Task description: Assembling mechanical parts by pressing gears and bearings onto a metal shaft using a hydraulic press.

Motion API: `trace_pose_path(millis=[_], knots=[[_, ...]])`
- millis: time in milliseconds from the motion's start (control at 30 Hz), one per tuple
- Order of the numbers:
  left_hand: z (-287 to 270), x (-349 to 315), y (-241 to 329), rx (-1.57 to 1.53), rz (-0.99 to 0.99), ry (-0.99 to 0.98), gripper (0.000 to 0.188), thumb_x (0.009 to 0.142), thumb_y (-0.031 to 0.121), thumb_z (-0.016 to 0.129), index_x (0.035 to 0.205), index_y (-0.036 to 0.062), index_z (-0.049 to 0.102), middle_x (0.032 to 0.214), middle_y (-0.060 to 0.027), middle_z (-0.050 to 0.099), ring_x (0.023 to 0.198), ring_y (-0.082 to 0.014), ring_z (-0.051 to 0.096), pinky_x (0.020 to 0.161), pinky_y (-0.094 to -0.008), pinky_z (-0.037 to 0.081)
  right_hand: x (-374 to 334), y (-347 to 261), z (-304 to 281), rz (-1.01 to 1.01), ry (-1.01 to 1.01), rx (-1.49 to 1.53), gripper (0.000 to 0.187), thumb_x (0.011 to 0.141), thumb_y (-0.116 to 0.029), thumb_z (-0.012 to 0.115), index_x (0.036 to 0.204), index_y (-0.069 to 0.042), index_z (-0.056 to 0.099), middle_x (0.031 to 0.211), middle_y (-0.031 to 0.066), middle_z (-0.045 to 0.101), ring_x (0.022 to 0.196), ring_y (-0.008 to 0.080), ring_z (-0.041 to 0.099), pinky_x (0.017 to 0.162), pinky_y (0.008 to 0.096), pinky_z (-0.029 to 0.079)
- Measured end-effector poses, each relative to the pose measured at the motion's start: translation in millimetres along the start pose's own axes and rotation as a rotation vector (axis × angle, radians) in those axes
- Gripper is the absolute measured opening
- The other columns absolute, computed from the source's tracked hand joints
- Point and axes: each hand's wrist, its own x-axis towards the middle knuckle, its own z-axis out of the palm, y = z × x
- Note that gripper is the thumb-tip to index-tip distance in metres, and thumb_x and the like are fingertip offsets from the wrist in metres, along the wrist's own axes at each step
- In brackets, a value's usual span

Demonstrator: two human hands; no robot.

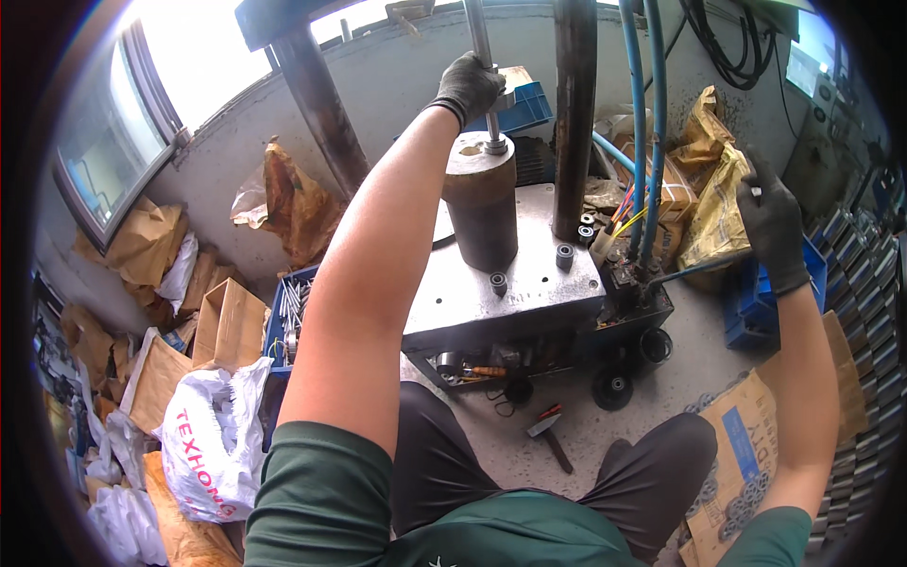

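My left hand (467,87), in a dark grey glove, is closed round an upright metal rod (479,33) of the press. The rod's lower end (495,146) meets the top of a thick dark cylinder (484,213), off its centre and beside a hole. That cylinder stands on the steel press table (557,300). Off to the right, my gloved right hand (775,222) is closed at the outer end of a dark lever (704,268); the fingers partly hide its tip. Small ring-shaped metal parts (564,256) rest on the table right of the cylinder.
Press columns (574,123) and blue hoses (640,151) rise behind the table. A hammer (550,437) lies on the floor. Left are a blue crate (278,326) of metal pins and a white sack (210,439); right are blue bins (753,317) and cardboard (737,454) with several rings.
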Motion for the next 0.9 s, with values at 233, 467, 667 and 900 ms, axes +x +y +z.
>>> trace_pose_path(millis=[233,467,667,900], knots=[[-7.0,2.0,-24.8,-0.095,0.011,-0.002,0.023,0.089,0.016,0.073,0.106,0.0008,0.071,0.088,-0.0143,0.075,0.082,-0.0260,0.074,0.080,-0.0368,0.061,-76.6,-9.8,-30.9,0.062,-0.195,0.009,0.061,0.091,-0.003,0.066,0.150,-0.009,0.054,0.100,0.0178,0.071,0.090,0.0320,0.071,0.083,0.0410,0.058],[-0.4,-0.8,0.8,0.069,0.000,0.066,0.025,0.089,0.020,0.068,0.106,0.0016,0.072,0.089,-0.0182,0.076,0.086,-0.0314,0.076,0.082,-0.0399,0.061,-117.2,-13.9,-59.9,0.257,-0.711,0.219,0.042,0.087,-0.006,0.064,0.128,-0.001,0.069,0.106,0.0220,0.075,0.099,0.0372,0.073,0.091,0.0418,0.058],[2.2,0.0,-11.3,-0.024,-0.023,0.074,0.024,0.087,0.020,0.070,0.104,0.0032,0.072,0.087,-0.0181,0.076,0.084,-0.0318,0.076,0.081,-0.0402,0.061,-104.8,-50.6,-61.8,-0.012,-0.734,0.126,0.033,0.085,-0.008,0.065,0.115,0.002,0.073,0.104,0.0243,0.074,0.096,0.0418,0.072,0.089,0.0451,0.058],[3.4,-4.1,0.8,-0.011,0.013,0.067,0.021,0.088,0.017,0.070,0.103,0.0023,0.070,0.085,-0.0154,0.075,0.081,-0.0289,0.075,0.079,-0.0392,0.061,-112.5,-50.5,-66.5,0.012,-0.705,0.122,0.028,0.084,-0.006,0.063,0.109,-0.001,0.075,0.101,0.0244,0.073,0.096,0.0421,0.071,0.087,0.0473,0.057]])
